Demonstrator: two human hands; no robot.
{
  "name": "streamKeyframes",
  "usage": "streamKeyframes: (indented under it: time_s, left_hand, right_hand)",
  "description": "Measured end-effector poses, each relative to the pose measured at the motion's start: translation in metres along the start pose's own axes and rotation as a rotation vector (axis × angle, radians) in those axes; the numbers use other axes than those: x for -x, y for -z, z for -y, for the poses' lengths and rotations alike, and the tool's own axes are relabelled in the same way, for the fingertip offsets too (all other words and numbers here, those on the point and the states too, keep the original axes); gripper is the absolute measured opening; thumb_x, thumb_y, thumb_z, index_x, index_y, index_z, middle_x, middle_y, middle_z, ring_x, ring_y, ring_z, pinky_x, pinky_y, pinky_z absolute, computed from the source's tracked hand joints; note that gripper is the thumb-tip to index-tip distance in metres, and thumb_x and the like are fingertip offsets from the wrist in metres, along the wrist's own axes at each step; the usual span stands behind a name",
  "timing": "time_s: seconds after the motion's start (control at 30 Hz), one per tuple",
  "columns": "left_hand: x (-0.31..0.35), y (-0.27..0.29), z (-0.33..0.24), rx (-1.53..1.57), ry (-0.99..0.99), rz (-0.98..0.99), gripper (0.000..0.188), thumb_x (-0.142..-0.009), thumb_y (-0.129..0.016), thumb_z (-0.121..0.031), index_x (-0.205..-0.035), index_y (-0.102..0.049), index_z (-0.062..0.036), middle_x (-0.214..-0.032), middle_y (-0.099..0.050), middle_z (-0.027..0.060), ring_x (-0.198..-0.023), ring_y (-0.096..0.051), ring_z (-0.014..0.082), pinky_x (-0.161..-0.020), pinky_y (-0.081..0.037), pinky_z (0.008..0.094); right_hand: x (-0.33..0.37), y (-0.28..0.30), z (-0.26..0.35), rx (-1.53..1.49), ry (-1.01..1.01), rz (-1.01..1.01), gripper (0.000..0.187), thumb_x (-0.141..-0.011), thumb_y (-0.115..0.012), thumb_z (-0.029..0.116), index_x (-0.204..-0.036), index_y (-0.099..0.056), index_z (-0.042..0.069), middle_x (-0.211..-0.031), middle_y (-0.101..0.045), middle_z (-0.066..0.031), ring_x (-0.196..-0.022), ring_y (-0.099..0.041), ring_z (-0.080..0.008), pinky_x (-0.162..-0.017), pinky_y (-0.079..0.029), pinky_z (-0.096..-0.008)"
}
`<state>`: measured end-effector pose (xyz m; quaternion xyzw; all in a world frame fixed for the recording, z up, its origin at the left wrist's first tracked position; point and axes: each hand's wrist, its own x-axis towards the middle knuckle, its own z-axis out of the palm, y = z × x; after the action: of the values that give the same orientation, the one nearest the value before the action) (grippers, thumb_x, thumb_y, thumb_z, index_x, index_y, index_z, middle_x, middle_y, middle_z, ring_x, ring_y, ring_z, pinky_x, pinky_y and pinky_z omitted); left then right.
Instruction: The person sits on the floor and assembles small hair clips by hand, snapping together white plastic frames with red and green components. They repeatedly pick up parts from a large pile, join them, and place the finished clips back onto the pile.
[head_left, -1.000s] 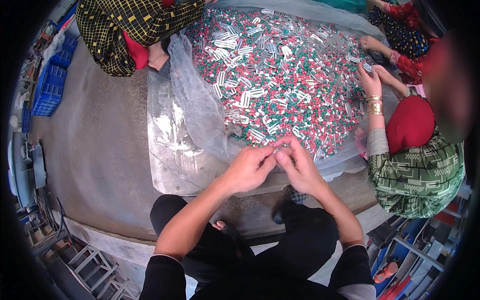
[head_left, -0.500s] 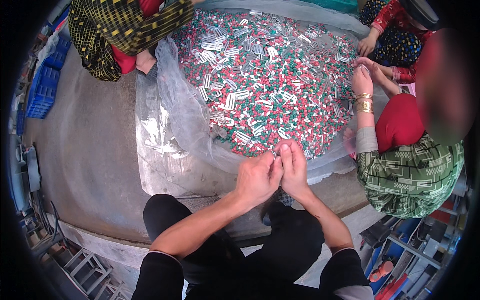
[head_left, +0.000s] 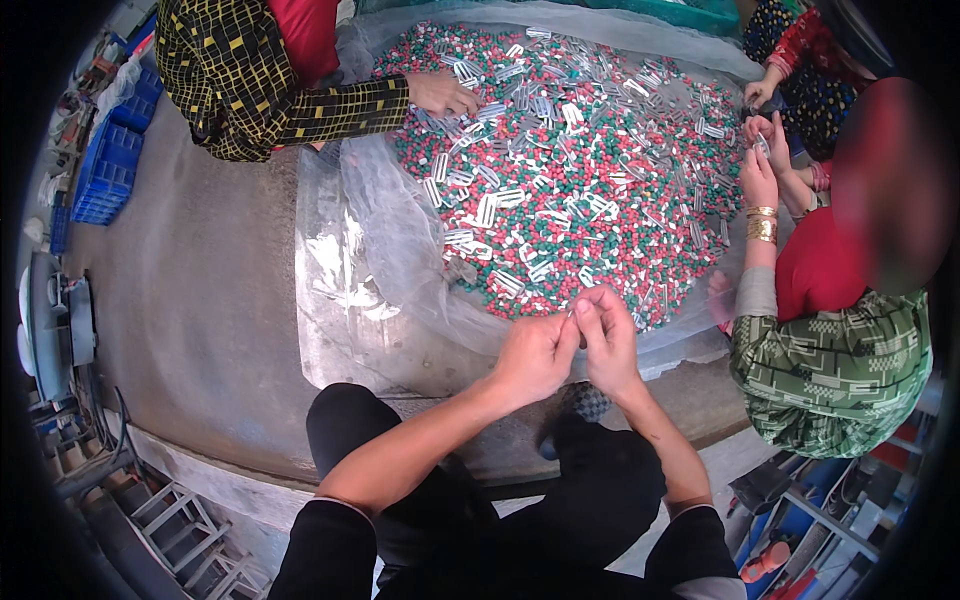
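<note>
My left hand (head_left: pixel 538 352) and my right hand (head_left: pixel 611 338) meet at the fingertips above the near edge of a wide, shallow pile. Both are closed in a pinch on something thin and small, mostly hidden by the fingers; I cannot make out its kind. Small red, green and white pellets (head_left: pixel 560 215) make up the pile. Among them lie many flat, slotted metal buckles (head_left: pixel 487 209), pale and shiny. Pile and buckles rest on a translucent plastic sheet (head_left: pixel 390 235) with crumpled, raised edges.
At the upper left a person's hand (head_left: pixel 443 94) reaches onto the pile. On the right another person's hands (head_left: pixel 763 165) are raised together, with a further person's hand (head_left: pixel 760 94) beyond. Blue crates (head_left: pixel 108 165) stand at the far left. A metal rack (head_left: pixel 185 525) lies lower left.
The person at the upper left has stretched an arm out and put a hand on the buckles. My hands stay pinched together, the fingers slightly shifted. The whole view has moved a little.
</note>
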<state>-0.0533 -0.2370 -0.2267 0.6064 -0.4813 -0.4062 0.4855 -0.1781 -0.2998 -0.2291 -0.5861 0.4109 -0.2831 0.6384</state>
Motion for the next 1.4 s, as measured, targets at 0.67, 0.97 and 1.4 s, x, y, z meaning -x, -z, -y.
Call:
streamKeyframes:
  time_s: [0.67, 0.97, 1.4]
  left_hand:
    - [-0.017, 0.004, 0.02, 0.368, 0.257, 0.048, 0.041, -0.105, -0.049, -0.031, -0.08, -0.064, -0.0014, -0.061, -0.057, 0.0002, -0.056, -0.053, 0.0072, -0.051, -0.042, 0.0285]
    - [-0.012, 0.034, 0.024, 0.592, 0.324, 0.234, 0.044, -0.106, -0.047, -0.035, -0.078, -0.063, -0.005, -0.059, -0.047, -0.0049, -0.053, -0.048, 0.0053, -0.05, -0.041, 0.0243]
    - [0.006, 0.029, -0.013, 0.462, 0.292, 0.113, 0.041, -0.106, -0.046, -0.027, -0.075, -0.058, -0.0042, -0.06, -0.051, -0.003, -0.053, -0.045, 0.0038, -0.049, -0.037, 0.0252]
  right_hand:
    - [-0.001, 0.014, 0.016, -0.303, -0.029, 0.2, 0.038, -0.098, -0.06, 0.009, -0.133, -0.047, 0.001, -0.105, -0.064, -0.0051, -0.095, -0.061, -0.0096, -0.085, -0.049, -0.0263]
    - [0.001, 0.013, 0.016, -0.074, 0.096, 0.303, 0.077, -0.072, -0.087, 0.006, -0.138, -0.047, 0.003, -0.112, -0.065, -0.0089, -0.106, -0.064, -0.0177, -0.095, -0.05, -0.0349]
    - [0.012, 0.001, 0.024, 0.038, 0.268, 0.131, 0.071, -0.058, -0.097, 0.018, -0.114, -0.055, 0.004, -0.109, -0.059, -0.0066, -0.097, -0.059, -0.0155, -0.086, -0.049, -0.0316]
